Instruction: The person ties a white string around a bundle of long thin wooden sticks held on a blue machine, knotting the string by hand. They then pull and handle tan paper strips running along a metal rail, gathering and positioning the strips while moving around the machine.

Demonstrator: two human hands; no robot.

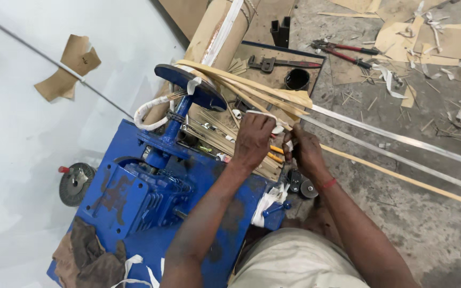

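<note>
My left hand pinches a white tape strip over the pile of thin wooden strips on the blue machine. My right hand is closed on the same white tape at its other end, beside orange-handled tools. Long pale wooden slats run from the blue round wheel past my hands to the right. A red thread band sits on my right wrist.
A cardboard roll leans behind the machine. A tray holds a wrench and a black cup. Red-handled cutters and cardboard scraps lie on the concrete floor. Long strips stretch right. A brown rag lies on the machine.
</note>
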